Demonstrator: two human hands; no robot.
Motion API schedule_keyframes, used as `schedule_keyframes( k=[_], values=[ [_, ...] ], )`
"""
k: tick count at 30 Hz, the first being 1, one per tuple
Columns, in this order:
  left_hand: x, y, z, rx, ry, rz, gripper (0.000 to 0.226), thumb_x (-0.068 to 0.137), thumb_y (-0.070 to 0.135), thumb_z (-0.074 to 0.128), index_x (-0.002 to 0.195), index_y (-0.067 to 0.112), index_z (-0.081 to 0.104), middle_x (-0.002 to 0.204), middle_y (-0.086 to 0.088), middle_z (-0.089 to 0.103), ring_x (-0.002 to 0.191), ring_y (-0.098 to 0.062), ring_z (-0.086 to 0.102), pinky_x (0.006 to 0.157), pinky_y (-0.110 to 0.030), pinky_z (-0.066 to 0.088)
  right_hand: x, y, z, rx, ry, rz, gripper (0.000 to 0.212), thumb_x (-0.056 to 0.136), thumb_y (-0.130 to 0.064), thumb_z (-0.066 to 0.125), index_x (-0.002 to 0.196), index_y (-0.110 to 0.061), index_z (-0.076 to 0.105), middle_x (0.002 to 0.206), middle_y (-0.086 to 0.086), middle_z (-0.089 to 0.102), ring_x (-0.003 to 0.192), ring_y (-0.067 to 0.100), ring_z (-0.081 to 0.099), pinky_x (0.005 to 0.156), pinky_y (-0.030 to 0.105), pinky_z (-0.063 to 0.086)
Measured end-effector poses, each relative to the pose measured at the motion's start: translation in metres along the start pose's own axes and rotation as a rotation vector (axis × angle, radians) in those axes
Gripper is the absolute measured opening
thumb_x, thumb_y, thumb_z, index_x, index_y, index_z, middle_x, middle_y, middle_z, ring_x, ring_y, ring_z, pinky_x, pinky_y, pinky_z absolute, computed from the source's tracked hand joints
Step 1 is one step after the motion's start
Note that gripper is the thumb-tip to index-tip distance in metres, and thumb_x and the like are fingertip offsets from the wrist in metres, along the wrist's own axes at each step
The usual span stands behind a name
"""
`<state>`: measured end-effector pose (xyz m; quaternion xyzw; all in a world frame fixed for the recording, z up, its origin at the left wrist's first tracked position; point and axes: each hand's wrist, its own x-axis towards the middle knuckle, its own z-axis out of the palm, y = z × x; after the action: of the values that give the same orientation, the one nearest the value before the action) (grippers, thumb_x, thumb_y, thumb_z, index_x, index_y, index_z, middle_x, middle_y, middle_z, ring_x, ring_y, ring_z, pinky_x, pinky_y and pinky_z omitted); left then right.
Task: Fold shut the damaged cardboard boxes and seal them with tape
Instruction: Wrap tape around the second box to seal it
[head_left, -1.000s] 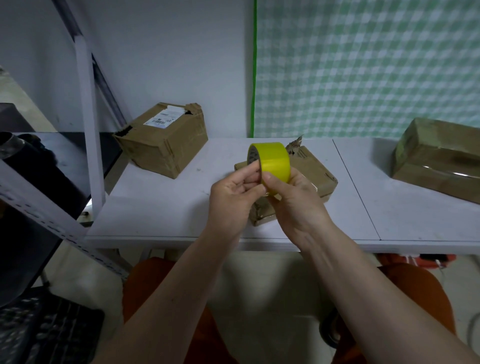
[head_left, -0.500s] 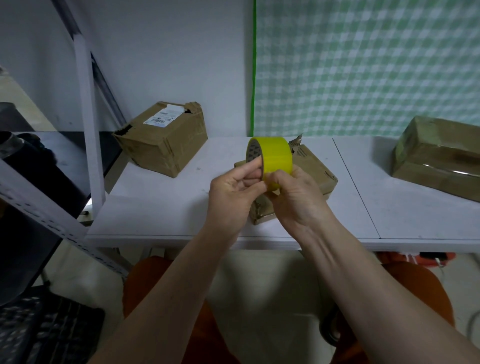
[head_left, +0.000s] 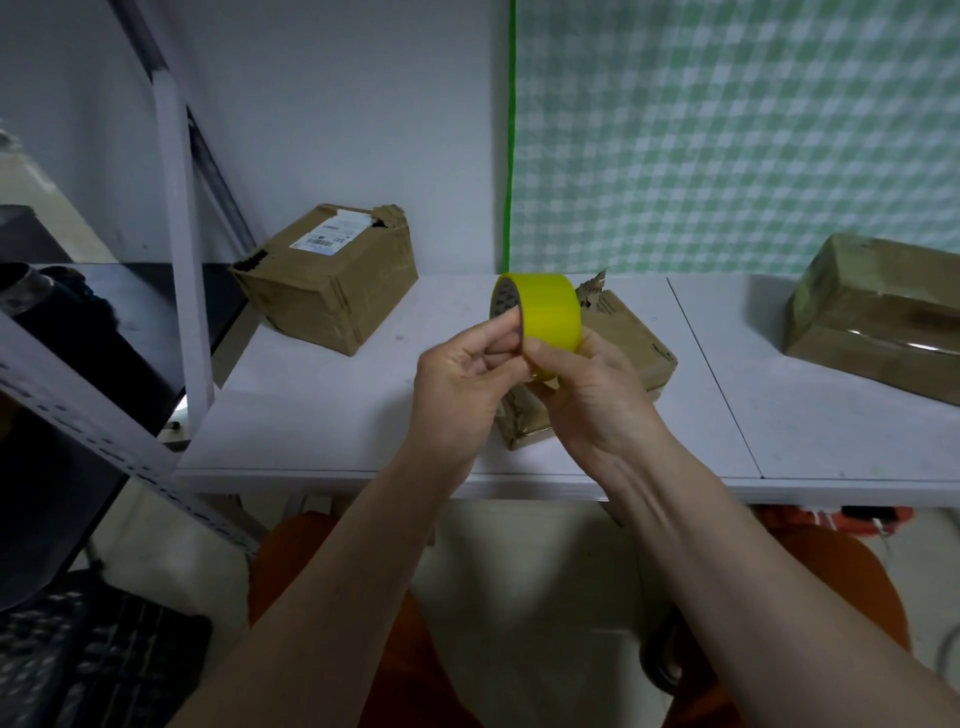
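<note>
Both hands hold the yellow tape roll (head_left: 545, 312) in the air above the middle box (head_left: 631, 358) on the table (head_left: 363, 415). Left hand (head_left: 462, 379) grips the roll from the side, with a finger hooked into the core and the others curled at its edge. Right hand (head_left: 587, 384) pinches the lower front of the roll, the thumb pressed on the yellow band, where a small loose end seems to stand out just under it. Compared with 1 second ago the roll sits a little higher and is turned slightly, so more of its dark patterned core faces the camera, and the right thumb has moved along the band. I judge that the person is searching for the free end of the tape and has perhaps just caught it; no strip is pulled out yet. The middle box lies directly behind the hands, with a torn flap standing up at its far corner, so it is not sealed. A 2nd box (head_left: 327, 275), with a white label and a ripped top edge, stands at the back left, well apart. A 3rd box (head_left: 878, 312) at the far right looks already wrapped in shiny tape. Next the end must be peeled off cleanly, because it can split or stick back.
</note>
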<state>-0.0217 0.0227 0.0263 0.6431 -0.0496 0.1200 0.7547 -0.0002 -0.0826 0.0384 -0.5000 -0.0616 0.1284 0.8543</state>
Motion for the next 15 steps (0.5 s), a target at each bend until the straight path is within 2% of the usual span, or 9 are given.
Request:
schedule_keyframes(
  k=[5,10,15],
  values=[
    [-0.0001,-0.0045,0.0016,0.024,0.020,0.001,0.059,0.081,-0.022,0.055,0.124,0.018,0.054,0.087,0.009,0.074,0.087,-0.005,0.067,0.079,-0.017,0.051,0.0015,-0.0031,0.0028,-0.009,0.024,0.046,0.027,0.081,0.012,0.042,0.079,-0.008,0.060,0.065,0.003,0.066,0.061,0.010,0.062,0.060,0.017,0.049],
    [-0.0004,-0.0046,0.0011,0.019,0.017,0.004,0.059,0.080,-0.021,0.056,0.126,0.016,0.052,0.092,0.001,0.071,0.087,-0.006,0.066,0.080,-0.018,0.051,0.0026,-0.0034,0.0011,-0.022,0.013,0.040,0.029,0.080,0.015,0.039,0.079,-0.005,0.060,0.065,0.003,0.067,0.060,0.011,0.063,0.060,0.018,0.050],
    [-0.0001,-0.0039,0.0004,0.025,0.002,0.007,0.059,0.081,-0.021,0.056,0.128,0.014,0.049,0.093,0.002,0.070,0.086,-0.004,0.066,0.078,-0.017,0.052,0.0020,-0.0009,-0.0026,-0.020,-0.002,0.038,0.036,0.077,0.019,0.037,0.104,0.007,0.058,0.081,0.015,0.067,0.073,0.020,0.066,0.066,0.020,0.052]
  ],
)
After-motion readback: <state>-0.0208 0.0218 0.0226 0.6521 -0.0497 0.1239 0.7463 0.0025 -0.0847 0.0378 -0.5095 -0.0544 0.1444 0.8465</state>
